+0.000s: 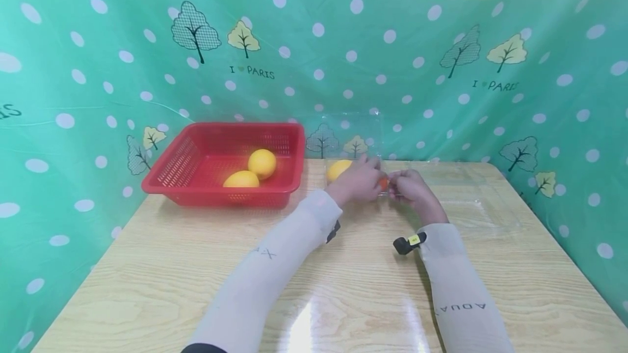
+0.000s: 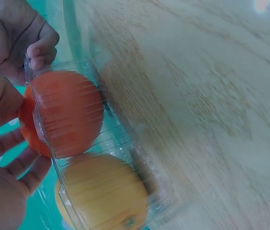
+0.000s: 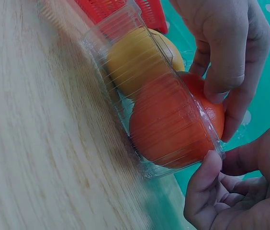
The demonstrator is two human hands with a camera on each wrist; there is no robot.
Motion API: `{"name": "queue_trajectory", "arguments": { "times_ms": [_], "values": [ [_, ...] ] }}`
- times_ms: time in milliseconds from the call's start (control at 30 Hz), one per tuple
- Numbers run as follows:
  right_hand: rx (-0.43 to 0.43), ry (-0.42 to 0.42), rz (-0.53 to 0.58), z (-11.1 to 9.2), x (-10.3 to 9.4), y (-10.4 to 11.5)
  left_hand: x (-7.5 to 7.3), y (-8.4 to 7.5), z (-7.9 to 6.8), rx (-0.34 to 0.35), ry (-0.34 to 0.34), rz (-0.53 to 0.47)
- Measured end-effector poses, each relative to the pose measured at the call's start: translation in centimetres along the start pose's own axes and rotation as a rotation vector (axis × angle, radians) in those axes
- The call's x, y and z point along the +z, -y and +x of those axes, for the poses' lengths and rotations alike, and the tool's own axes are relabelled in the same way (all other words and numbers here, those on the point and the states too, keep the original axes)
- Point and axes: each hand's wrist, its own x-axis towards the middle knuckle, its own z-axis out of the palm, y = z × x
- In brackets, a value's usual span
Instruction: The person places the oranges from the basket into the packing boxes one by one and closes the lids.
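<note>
Orange fruit point(image 3: 171, 124), clear only in wrist views, is in wide left grip point(image 3: 223, 50); right grip point(image 3: 250, 184) pinches box point(image 2: 116, 134).

Left arm point(image 1: 272, 266), right arm point(image 1: 461, 282) extended forward; left grip point(image 1: 360, 180) fingers curved; right grip point(image 1: 414, 192) pinching, thumb opposite forefinger.

Glossy clear plastic beside my matt cloth sleeves point(image 1: 461, 271).
I see a thin, ribbed, shiny plastic container point(image 3: 118, 24) around an orange fruit point(image 3: 171, 124) with smooth, glossy rind; my red basket point(image 1: 196, 196) looks like smooth perforated plastic, my tabletop point(image 1: 363, 266) is wood-grained with a glossy sheen, and the backdrop point(image 1: 319, 53) is creased, slightly shiny sheeting.
</note>
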Motion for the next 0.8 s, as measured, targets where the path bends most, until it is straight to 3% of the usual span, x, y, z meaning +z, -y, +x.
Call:
{"name": "queue_trajectory", "arguments": {
  "times_ms": [167,467,567,800],
  "values": [
    [0.001,0.004,0.001,-0.1,0.0,0.0,-0.1,0.0,-0.2,-0.011,-0.013,-0.015],
    [-0.011,0.007,0.001,-0.2,0.0,0.1,-0.8,0.9,-0.4,-0.061,-0.120,-0.197],
    [-0.009,0.005,0.004,-0.3,-0.1,0.1,-1.1,1.5,-0.4,-0.132,-0.167,-0.234],
    [-0.006,-0.004,0.008,-0.2,0.0,0.1,-1.4,3.0,-0.6,-0.375,-0.297,-0.422]
  ]
}}
